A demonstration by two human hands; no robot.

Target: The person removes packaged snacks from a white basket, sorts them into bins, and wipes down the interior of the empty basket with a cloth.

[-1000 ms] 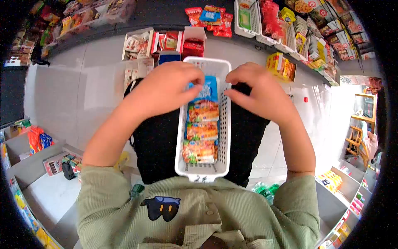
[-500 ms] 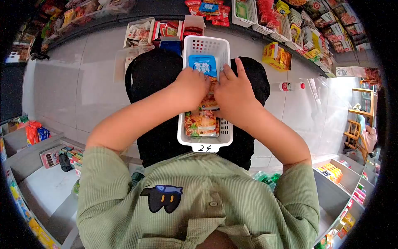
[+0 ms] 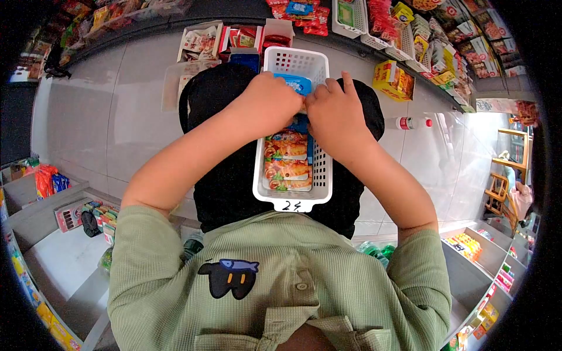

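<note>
A white perforated basket (image 3: pixel 323 175) marked "24" rests across my black-clad lap. Inside it, orange-and-white food packets (image 3: pixel 287 169) lie overlapping in a column, and a blue packet (image 3: pixel 300 83) shows at the far end. My left hand (image 3: pixel 274 104) reaches over the basket's left rim, fingers curled down at the packets. Close beside it, my right hand (image 3: pixel 338 114) is over the right rim, its index finger raised and the others bent inward. Both hands' fingertips meet around a packet near the blue one; the packet is mostly covered by the fingers.
Open boxes of snacks (image 3: pixel 200 42) stand on the floor beyond my knees. A yellow box (image 3: pixel 393 81) and a bottle with a red label (image 3: pixel 405 123) are to the right. White baskets (image 3: pixel 350 17) line the far shelf. Low shelving (image 3: pixel 58 251) stands at the left.
Both hands have moved toward the basket's far end, with the left one now covering part of the blue packet. More of the orange packets at the near end shows. The basket has shifted slightly.
</note>
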